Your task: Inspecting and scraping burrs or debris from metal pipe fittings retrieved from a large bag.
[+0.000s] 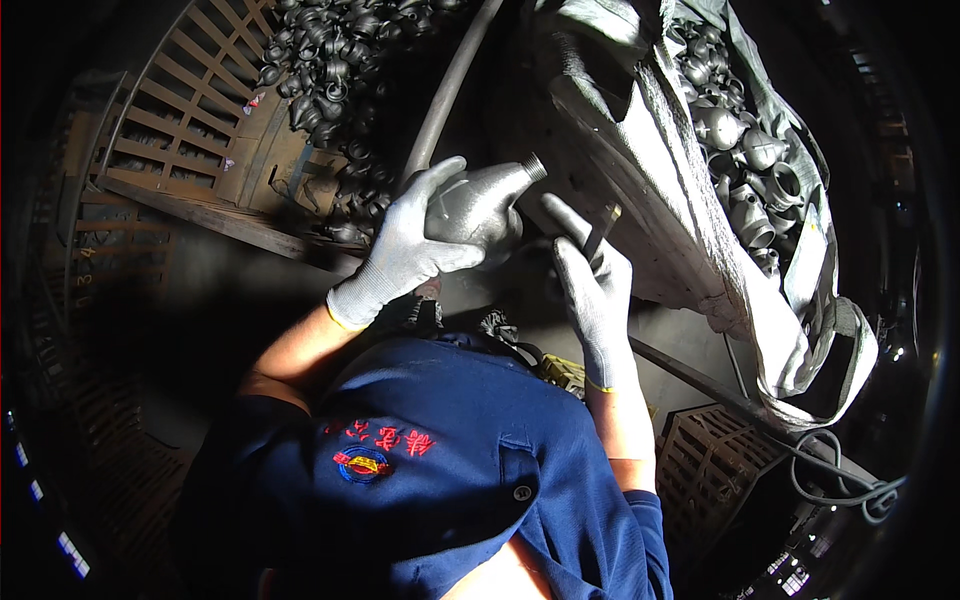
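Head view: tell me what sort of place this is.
Probably a metal workshop or factory: heaped grey metal parts, a big sack of more, and a gloved left hand holding another part.

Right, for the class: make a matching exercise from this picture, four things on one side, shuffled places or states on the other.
1. Left hand
2. Right hand
3. White sack
4. Cable

A. Looped at lower right
B. Holding a thin bar
C. Open, metal parts inside
D. Gripping a grey fitting

Pairs: 1-D, 2-B, 3-C, 4-A
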`<action>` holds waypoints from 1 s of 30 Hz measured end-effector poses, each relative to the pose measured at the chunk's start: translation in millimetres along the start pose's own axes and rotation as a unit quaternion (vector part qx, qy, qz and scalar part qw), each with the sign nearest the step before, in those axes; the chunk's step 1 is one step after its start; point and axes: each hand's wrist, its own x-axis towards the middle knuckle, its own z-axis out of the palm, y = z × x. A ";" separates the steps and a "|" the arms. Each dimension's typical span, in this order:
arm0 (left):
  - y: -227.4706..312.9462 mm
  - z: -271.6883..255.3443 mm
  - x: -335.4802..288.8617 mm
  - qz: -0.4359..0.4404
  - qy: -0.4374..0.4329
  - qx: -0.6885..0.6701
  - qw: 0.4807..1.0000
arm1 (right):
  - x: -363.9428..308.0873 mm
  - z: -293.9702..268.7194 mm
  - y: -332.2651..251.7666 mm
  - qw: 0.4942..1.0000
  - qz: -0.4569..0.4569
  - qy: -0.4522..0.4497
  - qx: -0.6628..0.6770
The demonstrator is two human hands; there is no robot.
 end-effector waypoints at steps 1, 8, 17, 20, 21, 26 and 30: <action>-2.1 -1.2 0.7 0.015 0.012 0.004 1.000 | 1.3 -5.9 -1.7 0.998 0.059 0.001 -0.038; -1.7 -5.4 0.3 0.025 0.033 -0.019 0.999 | -9.7 -7.0 5.5 0.951 -0.145 -0.012 -0.273; 8.9 -3.0 -0.8 0.031 0.033 0.017 0.999 | -7.5 -0.1 0.1 0.913 -0.222 0.022 -0.340; 9.7 -2.3 -0.6 0.027 0.034 0.020 0.999 | -6.5 4.2 -1.0 0.898 -0.235 0.047 -0.369; 9.8 -2.1 -0.4 0.031 0.036 0.029 0.998 | -6.6 5.0 -0.7 0.893 -0.236 0.042 -0.381; 11.6 -2.0 -0.1 0.007 0.026 -0.017 0.999 | -7.8 7.3 1.8 0.853 -0.242 0.046 -0.460; 7.6 -0.6 -0.8 -0.004 0.020 -0.049 0.999 | -10.6 5.2 0.2 0.835 -0.239 0.049 -0.492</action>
